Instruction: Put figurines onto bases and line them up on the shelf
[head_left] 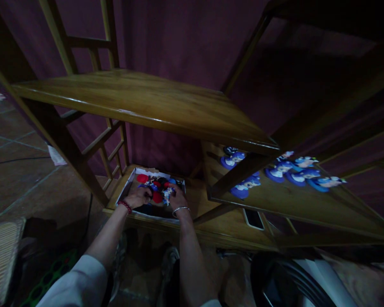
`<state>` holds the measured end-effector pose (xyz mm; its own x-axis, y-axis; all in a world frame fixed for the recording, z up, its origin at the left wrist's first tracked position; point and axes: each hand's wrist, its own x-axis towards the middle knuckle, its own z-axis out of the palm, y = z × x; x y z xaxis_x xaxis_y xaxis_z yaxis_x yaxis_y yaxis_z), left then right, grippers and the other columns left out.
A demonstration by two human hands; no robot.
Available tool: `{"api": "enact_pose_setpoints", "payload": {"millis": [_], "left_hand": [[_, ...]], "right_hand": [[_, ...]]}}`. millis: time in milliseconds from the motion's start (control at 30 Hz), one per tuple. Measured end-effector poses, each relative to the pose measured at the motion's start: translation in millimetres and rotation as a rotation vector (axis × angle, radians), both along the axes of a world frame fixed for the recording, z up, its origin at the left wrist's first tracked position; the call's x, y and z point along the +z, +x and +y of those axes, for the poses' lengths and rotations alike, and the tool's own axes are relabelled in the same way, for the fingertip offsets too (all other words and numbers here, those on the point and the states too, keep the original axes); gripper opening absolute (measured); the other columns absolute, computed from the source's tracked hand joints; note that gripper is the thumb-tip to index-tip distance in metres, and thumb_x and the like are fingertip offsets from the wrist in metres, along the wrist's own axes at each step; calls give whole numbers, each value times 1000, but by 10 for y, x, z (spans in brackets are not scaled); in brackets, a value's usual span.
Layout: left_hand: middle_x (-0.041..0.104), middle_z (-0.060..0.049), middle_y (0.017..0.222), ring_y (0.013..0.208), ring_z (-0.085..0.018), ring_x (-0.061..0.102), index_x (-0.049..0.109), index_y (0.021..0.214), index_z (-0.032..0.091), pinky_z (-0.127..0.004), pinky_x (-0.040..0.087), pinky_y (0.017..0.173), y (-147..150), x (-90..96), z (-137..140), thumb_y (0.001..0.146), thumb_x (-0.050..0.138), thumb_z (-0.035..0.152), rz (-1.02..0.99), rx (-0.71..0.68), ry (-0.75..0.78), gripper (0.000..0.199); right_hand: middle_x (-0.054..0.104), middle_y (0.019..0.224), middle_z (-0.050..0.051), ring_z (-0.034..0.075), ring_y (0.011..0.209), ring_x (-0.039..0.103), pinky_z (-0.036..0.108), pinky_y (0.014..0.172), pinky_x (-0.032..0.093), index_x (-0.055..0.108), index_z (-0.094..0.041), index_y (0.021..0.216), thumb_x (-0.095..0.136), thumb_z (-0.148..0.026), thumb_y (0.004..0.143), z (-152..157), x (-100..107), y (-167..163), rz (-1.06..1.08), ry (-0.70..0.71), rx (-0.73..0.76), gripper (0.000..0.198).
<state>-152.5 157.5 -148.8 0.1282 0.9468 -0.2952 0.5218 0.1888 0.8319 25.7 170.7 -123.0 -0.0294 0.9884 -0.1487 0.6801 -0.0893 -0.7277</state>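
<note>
Figurine (169,196), white and blue, at the right hand (178,199). Where does it lie?

– Head view, the only one: inside the shallow box (126,186), among crowded pieces, on the low shelf (196,200).

– State of the hands?

– Right: fingers bent against the figurine; gripped or merely touched, I cannot tell from here. Left hand (137,198): fingers curled beside a red piece (157,197); whether they hold anything, cannot tell either.

– How would you work in there?

– My judgement: pinch the solid body, spare any thin projecting part, lift straight up, and let the other hand part the neighbours. Dim light; slow fingers.

– Materials?

– Figurine probably moulded plastic, knobbly in outline. Box pale-rimmed, likely card. Upper shelf (141,106) brown wood, a varnish-like gleam along its front edge. Red pieces rounded and smooth-looking. Red beaded bracelet (125,206) on the left wrist, slim pale bangle (181,209) on the right.

– And off to the right?

– More figures (281,168), several on rounded purple-blue bases; finer detail too dark to read.
</note>
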Motion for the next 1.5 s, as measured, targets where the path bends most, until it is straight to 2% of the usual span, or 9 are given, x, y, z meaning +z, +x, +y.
{"api": "enact_pose_setpoints", "payload": {"millis": [167, 300, 400, 567, 667, 1000, 1167, 1367, 1500], "left_hand": [[57, -2, 66, 61, -12, 54, 58, 81, 14, -22, 44, 58, -6, 13, 63, 64, 46, 8, -149, 83, -55, 22], [62, -6, 74, 74, -16, 57, 60, 86, 14, -24, 41, 69, -74, 115, 76, 66, 44, 6, 201, 174, 58, 28], [61, -10, 91, 92, -18, 53, 60, 96, 15, -25, 36, 81, -112, 135, 83, 68, 41, 6, 444, 159, 167, 34], [55, -15, 110, 102, -21, 50, 50, 111, 12, -27, 33, 88, -107, 16, 100, 73, 39, 10, 508, 45, 120, 40], [55, -17, 108, 100, -23, 51, 47, 114, 11, -29, 35, 86, -79, -10, 92, 71, 42, 11, 500, -5, 122, 43], [63, -12, 90, 89, -22, 57, 58, 96, 16, -28, 40, 75, -35, 121, 48, 72, 47, 19, 596, 48, 66, 27], [64, -11, 87, 82, -20, 59, 60, 88, 15, -26, 41, 70, -42, 64, 82, 71, 47, 16, 376, 112, 89, 22], [63, -4, 69, 54, -14, 59, 57, 89, 15, -21, 43, 47, 65, 53, 112, 71, 51, 12, -296, 317, -101, 19], [62, -3, 66, 49, -12, 57, 56, 90, 13, -21, 44, 45, 145, 134, 95, 68, 55, 6, -643, 438, -157, 23]], "right_hand": [[58, 101, -1, 11, 91, 54, 21, 81, 41, 53, -23, 107, 37, -8, 72, 10, 4, -15, -4, -12, -15, 41], [59, 101, -1, 11, 92, 54, 21, 83, 40, 53, -22, 106, 39, -9, 71, 0, 22, -30, -13, -1, -21, 40], [59, 102, 0, 11, 92, 54, 21, 83, 40, 53, -24, 106, 40, -10, 72, -3, 31, -47, -33, -32, -27, 39], [60, 99, -1, 11, 88, 55, 21, 80, 41, 54, -27, 105, 40, -12, 72, -19, 47, -78, -67, -44, -1, 38], [59, 100, 0, 11, 91, 55, 21, 82, 40, 55, -26, 105, 40, -11, 72, -31, 46, -86, -63, -4, 10, 39], [60, 97, 0, 12, 88, 55, 23, 79, 41, 55, -26, 105, 42, -12, 72, -12, 15, -92, -29, -18, -6, 39], [61, 93, -1, 14, 83, 56, 25, 76, 43, 56, -28, 104, 44, -14, 71, 2, -39, -71, 15, -1, 1, 38], [61, 90, -1, 14, 82, 56, 26, 75, 43, 57, -28, 101, 42, -12, 69, 18, -75, -66, 57, 49, -7, 38], [61, 88, 0, 15, 79, 56, 29, 76, 43, 59, -27, 99, 41, -12, 68, -5, -53, -88, 66, 93, -51, 38]]}}
